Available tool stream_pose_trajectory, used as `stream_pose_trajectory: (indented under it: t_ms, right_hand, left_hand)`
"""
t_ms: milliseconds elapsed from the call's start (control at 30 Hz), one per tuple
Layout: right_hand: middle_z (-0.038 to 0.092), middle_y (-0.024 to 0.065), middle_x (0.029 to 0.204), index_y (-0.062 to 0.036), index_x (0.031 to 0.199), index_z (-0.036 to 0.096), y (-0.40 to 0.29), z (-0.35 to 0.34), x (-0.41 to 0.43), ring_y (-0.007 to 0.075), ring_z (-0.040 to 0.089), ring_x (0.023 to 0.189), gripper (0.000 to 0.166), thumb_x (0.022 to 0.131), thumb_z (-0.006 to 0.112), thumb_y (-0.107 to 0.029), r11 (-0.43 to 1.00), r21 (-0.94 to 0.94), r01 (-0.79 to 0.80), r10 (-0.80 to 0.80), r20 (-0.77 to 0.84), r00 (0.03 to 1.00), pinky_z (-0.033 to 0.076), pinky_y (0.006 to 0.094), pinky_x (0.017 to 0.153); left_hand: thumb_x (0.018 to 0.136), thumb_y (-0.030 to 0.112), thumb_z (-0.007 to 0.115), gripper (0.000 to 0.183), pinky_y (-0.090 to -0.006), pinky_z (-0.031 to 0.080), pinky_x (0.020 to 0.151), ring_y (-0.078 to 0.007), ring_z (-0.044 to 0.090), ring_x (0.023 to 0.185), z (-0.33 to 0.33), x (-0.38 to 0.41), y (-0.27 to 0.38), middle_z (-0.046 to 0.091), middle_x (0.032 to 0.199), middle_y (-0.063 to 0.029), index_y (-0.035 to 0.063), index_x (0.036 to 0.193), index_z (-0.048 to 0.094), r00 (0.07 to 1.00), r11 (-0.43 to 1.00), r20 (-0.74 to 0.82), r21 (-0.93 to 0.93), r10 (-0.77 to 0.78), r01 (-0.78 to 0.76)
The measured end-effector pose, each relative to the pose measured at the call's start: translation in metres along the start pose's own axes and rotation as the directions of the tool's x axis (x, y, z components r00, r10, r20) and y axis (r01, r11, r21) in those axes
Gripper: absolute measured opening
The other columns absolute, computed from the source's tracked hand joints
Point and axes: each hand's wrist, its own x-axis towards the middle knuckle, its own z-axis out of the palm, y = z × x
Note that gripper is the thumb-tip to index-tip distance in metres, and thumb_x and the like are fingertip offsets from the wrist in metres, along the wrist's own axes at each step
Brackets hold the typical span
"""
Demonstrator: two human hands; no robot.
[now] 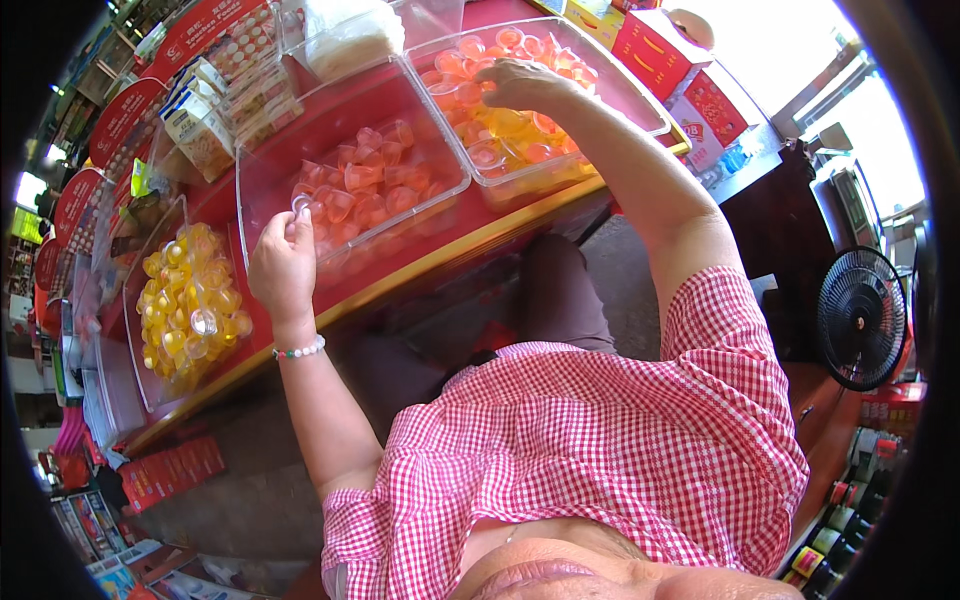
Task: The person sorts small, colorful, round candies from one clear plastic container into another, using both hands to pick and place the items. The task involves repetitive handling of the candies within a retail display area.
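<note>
My left hand (282, 262), with a beaded bracelet at the wrist, is over the near left corner of the middle clear plastic bin (442, 196). Its thumb and finger pinch a small clear-rimmed jelly cup (300, 204). Inside that bin lies a loose heap of orange-red jelly cups (364, 178). My right hand (529, 84) reaches over the right plastic bin (637, 105), fingers curled down at its orange jelly cups (510, 37). Whether those fingers hold a cup is hidden. Yellow jelly cups (510, 124) lie nearer the front of the same bin.
A left bin (137, 367) holds yellow jelly cups (187, 300). Cartons (196, 131) and a white plastic bag (352, 37) stand behind the bins. Red boxes (660, 52) are at the back right. The red table has a yellow front edge (420, 259). A black fan (860, 319) stands at right.
</note>
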Motion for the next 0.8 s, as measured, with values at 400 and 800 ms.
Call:
stream_pose_trajectory:
  t_ms: [400,800]
  right_hand:
    - [0.070,0.0122,0.126,-0.0151,0.136,0.059,-0.045,0.012,0.052,0.0277,0.065,0.121,0.066,0.083,0.077,-0.049,0.956,-0.259,0.139,-0.094,0.179,0.979,0.052,0.0481,0.098]
    - [0.063,0.0217,0.127,-0.0117,0.127,0.063,-0.041,0.007,0.050,0.0377,0.061,0.122,0.063,0.080,0.071,-0.053,0.993,0.093,0.076,-0.087,0.122,0.989,0.048,0.0471,0.102]
  left_hand:
    - [0.096,0.044,0.064,0.035,-0.0451,0.056,0.072,-0.0332,0.073,0.088,-0.002,-0.003,0.002,0.076,0.095,-0.0112,0.0119,0.106,0.075,0.998,0.998,-0.056,-0.057,0.025,-0.028]
    - [0.091,0.037,0.069,0.027,-0.0458,0.053,0.059,-0.0334,0.070,0.072,-0.001,-0.005,-0.004,0.072,0.080,-0.0099,0.0102,0.090,0.071,0.981,0.997,-0.186,-0.045,0.053,-0.062]
